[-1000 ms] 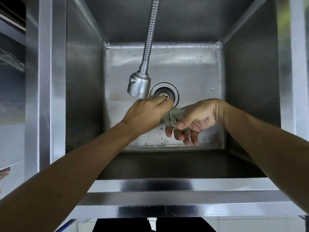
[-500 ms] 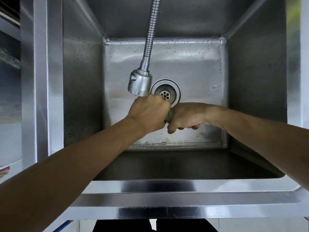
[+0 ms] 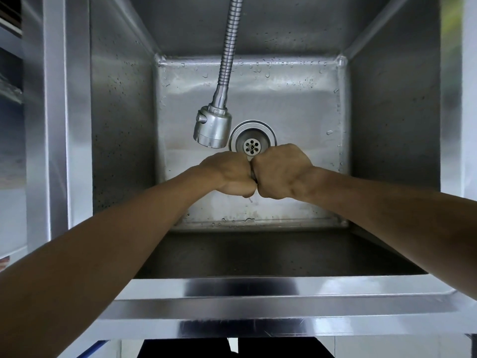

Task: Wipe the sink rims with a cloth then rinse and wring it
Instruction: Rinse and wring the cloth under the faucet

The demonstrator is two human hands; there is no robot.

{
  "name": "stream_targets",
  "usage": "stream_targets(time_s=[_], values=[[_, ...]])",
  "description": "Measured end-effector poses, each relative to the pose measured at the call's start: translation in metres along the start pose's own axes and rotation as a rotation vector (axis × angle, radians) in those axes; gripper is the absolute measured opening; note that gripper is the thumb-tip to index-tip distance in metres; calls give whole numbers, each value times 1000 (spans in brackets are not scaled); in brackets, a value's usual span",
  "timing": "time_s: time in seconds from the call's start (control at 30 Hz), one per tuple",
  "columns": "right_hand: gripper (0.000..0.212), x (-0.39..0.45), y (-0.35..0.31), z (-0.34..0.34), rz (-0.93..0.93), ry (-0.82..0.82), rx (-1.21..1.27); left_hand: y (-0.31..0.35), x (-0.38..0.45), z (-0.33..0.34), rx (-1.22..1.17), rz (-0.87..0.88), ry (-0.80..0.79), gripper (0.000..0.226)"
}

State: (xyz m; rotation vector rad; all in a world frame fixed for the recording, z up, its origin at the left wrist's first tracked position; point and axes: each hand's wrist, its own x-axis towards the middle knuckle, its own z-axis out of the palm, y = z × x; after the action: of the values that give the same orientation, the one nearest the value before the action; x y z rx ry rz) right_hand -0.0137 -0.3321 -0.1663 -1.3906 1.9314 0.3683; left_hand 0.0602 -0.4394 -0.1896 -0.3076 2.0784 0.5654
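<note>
Both my fists are pressed together over the steel sink basin, just in front of the drain (image 3: 252, 146). My left hand (image 3: 228, 174) and my right hand (image 3: 281, 171) each grip an end of the grey cloth (image 3: 253, 174), which is twisted between them. Only a thin dark sliver of the cloth shows in the gap between the fists. A drop of water hangs below them. The sink's front rim (image 3: 258, 308) lies near me, under my forearms.
A flexible metal faucet hose with a spray head (image 3: 213, 126) hangs just left of the drain, close above my left hand. The sink's left rim (image 3: 55, 125) and right rim (image 3: 451, 99) frame the deep basin. Droplets dot the basin floor (image 3: 296, 107).
My right hand has closed fully round the cloth and rolled knuckles-up. The two fists have come tight together, hiding almost all of the cloth.
</note>
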Motion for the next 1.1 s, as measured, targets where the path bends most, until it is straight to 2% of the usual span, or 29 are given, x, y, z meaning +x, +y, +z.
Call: stream_targets(time_s=[0.1, 0.2, 0.27, 0.43, 0.53, 0.7, 0.9, 1.1], values=[[6, 1, 0, 1, -8, 21, -51, -3, 3, -1, -78, 21, -35, 17], [6, 2, 1, 4, -43, 35, -52, -4, 7, 0, -128, 42, -103, 11], [8, 3, 2, 4, -41, 33, -60, -5, 10, 0, -173, 51, -108, 4], [12, 7, 5, 3, -46, 51, -73, -7, 14, 0, -217, 43, -123, 4], [13, 9, 4, 6, -64, 56, -81, -7, 14, 0, -236, 27, -136, 14], [13, 11, 5, 7, -69, 42, -81, -7, 13, -2, -282, -14, -172, 9], [7, 9, 3, 11, -79, 48, -61, -7, 10, 0, -345, -70, -234, 26], [8, 11, 3, 11, -75, 45, -57, -8, 10, -1, -366, -75, -241, 30]])
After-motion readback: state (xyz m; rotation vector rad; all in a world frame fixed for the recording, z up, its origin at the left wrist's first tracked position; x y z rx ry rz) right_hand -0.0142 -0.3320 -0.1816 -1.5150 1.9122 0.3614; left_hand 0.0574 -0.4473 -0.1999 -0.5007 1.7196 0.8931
